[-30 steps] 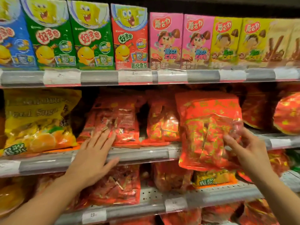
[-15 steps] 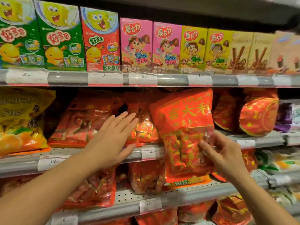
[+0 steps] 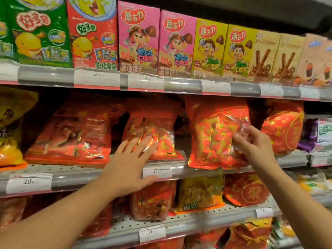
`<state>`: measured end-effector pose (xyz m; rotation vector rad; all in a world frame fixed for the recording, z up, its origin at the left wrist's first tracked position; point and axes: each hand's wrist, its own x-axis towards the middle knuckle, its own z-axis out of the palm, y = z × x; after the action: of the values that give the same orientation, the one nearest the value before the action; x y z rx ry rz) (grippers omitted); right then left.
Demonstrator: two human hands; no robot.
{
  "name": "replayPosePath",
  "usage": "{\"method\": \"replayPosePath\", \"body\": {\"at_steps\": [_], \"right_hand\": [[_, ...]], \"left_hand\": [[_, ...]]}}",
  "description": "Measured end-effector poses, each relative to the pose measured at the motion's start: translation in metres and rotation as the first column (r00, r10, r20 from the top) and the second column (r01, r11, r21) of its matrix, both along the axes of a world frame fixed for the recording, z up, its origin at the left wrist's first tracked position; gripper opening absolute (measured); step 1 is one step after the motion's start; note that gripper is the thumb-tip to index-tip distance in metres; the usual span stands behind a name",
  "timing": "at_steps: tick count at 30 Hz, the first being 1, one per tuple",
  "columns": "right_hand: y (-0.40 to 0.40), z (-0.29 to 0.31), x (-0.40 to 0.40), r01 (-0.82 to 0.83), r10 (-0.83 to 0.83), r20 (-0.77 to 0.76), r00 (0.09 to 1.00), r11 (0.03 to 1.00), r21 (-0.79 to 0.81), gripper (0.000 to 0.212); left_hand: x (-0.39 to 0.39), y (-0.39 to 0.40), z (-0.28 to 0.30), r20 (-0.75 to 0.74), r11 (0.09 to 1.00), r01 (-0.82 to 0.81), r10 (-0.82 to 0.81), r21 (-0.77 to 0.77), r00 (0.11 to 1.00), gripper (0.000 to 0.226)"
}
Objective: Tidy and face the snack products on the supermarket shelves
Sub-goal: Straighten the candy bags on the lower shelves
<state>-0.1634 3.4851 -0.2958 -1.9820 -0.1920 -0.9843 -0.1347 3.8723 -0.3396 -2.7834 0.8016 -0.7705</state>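
right hand (image 3: 255,146) grasps red bag (image 3: 215,139) at 3 o'clock, middle shelf (image 3: 71,178) | left hand (image 3: 131,166) flat on neighbouring bag (image 3: 158,133), released | risk: overhanging bag slips off edge

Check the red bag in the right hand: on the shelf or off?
On. The red bag stands with its bottom edge on the middle shelf, right hand gripping it.

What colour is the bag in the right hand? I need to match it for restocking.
Red with gold print, in the right hand; the bag shows in the head view.
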Motion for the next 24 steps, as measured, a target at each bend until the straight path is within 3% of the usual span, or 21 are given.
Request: {"method": "replayPosePath", "body": {"at_steps": [7, 10, 14, 17, 19, 21, 24], "right_hand": [[0.003, 0.009, 0.059, -0.053, 0.06, -0.064, 0.996, 0.994, 0.098, 0.018], [0.004, 0.001, 0.082, -0.116, 0.124, -0.171, 0.977, 0.992, 0.057, 0.012], [-0.003, 0.009, 0.089, -0.215, 0.229, -0.355, 0.906, 0.973, 0.078, 0.025], [-0.006, 0.02, 0.081, -0.214, 0.278, -0.449, 0.849, 0.958, 0.189, 0.035], [-0.007, 0.023, 0.08, -0.157, 0.275, -0.515, 0.812, 0.953, 0.261, 0.03], [-0.011, 0.023, 0.084, -0.087, 0.221, -0.582, 0.783, 0.964, 0.25, 0.045], [-0.009, 0.021, 0.093, -0.059, 0.197, -0.54, 0.819, 0.963, 0.262, 0.049]], "left_hand": [[0.002, -0.003, -0.003, 0.053, 1.0, -0.021, 0.022, -0.01, 0.998, 0.094], [0.003, -0.004, -0.005, 0.075, 0.999, -0.037, 0.037, -0.001, 0.996, 0.094], [0.003, -0.005, -0.006, 0.091, 0.999, -0.046, 0.045, 0.009, 0.995, 0.093], [0.004, -0.004, -0.007, 0.101, 0.999, -0.048, 0.047, 0.011, 0.994, 0.093], [0.005, -0.004, -0.006, 0.108, 0.999, -0.05, 0.048, 0.014, 0.993, 0.094], [0.004, -0.005, -0.005, 0.12, 0.999, -0.045, 0.043, 0.011, 0.992, 0.094], [0.004, -0.006, -0.006, 0.131, 0.999, -0.041, 0.039, 0.013, 0.991, 0.093]]}}
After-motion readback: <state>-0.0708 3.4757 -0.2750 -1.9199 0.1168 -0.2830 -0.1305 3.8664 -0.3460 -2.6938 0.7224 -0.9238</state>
